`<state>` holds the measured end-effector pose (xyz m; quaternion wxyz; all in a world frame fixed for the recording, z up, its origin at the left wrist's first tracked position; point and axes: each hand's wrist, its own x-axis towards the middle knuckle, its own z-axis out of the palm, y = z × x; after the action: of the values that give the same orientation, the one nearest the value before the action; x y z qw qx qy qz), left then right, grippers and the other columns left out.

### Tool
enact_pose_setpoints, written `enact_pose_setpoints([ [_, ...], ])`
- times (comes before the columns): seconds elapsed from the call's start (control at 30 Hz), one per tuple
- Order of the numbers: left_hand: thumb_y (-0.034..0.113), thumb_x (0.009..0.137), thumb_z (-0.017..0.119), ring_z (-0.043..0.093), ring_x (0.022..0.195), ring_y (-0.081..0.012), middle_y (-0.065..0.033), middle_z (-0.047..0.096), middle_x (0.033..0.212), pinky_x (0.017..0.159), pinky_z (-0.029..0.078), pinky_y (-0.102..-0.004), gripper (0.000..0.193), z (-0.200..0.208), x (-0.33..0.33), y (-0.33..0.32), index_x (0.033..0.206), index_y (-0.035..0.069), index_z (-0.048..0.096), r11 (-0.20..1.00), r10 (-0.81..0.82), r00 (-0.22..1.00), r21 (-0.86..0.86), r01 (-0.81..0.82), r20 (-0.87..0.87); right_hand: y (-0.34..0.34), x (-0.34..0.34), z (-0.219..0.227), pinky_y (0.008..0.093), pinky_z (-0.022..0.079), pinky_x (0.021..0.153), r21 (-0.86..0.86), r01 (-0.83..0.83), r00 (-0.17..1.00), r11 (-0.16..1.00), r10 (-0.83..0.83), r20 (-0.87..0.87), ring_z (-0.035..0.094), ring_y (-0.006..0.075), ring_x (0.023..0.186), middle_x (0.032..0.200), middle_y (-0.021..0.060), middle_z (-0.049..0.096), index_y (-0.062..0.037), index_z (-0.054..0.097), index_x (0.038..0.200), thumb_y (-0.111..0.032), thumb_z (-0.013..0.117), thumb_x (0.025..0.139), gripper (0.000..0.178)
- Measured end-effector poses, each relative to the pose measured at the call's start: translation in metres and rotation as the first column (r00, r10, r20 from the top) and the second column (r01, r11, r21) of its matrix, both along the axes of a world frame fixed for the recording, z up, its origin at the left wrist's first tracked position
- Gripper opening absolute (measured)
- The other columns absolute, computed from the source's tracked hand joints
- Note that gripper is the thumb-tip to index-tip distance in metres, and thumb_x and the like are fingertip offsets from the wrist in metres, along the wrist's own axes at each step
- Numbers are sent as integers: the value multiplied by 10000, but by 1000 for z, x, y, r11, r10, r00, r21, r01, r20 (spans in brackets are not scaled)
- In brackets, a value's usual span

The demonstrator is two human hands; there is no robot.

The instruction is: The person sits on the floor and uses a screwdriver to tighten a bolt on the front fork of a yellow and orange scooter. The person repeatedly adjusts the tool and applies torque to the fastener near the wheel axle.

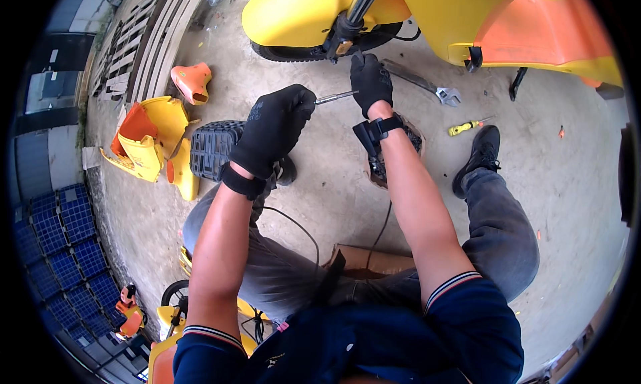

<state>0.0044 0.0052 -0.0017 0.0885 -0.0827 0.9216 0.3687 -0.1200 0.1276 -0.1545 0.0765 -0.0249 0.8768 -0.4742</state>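
My left hand [275,129], in a black glove, is closed in a fist around what looks like a screwdriver. Its thin metal shaft [334,98] points right toward my other hand, and its handle is hidden in the fist. My right hand [371,82], also gloved in black, has its fingers curled together just below the fork end [342,45] of a yellow scooter's front wheel [294,52]. Whatever those fingers hold is hidden. An adjustable wrench [447,95] lies on the concrete, its handle reaching close to my right hand.
A yellow-handled screwdriver [462,128] rests near my right shoe [482,158]. On the left are yellow and orange body panels [143,144], a black plastic crate [212,150] and a wooden pallet [150,47]. Below my right wrist sits a container of dark parts [412,138].
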Motion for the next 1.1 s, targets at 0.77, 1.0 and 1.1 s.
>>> enact_pose_setpoints([
  [0.77, 81, 876, 576, 485, 672, -86, -49, 568, 701, 651, 446, -265, 148, 4, 0, 0, 977, -24, 605, 1000, 5, 1000, -1, -5, -15, -11, 6, -7, 455, 457, 711, 3, 129, 992, 992, -129, 12, 605, 391, 808, 840, 233, 632, -6, 588, 874, -419, 430, 920, 444],
  [1.0, 84, 875, 575, 495, 681, -90, -65, 579, 707, 659, 449, -269, 142, 7, -6, 1, 966, -21, 604, 1000, 2, 999, -10, -2, -34, 16, -18, -4, 343, 471, 553, -547, 154, 981, 823, -62, 182, 542, 208, 533, 639, 101, 563, -13, 578, 904, -343, 531, 904, 333],
  [1.1, 77, 870, 578, 501, 681, -94, -71, 586, 712, 660, 449, -269, 138, 6, -3, 1, 963, -21, 605, 1000, 5, 1000, -24, -6, -21, 18, -8, -8, 279, 429, 447, -685, 292, 907, 668, 35, 421, 491, 120, 472, 593, 48, 503, -51, 584, 911, -351, 520, 916, 307],
])
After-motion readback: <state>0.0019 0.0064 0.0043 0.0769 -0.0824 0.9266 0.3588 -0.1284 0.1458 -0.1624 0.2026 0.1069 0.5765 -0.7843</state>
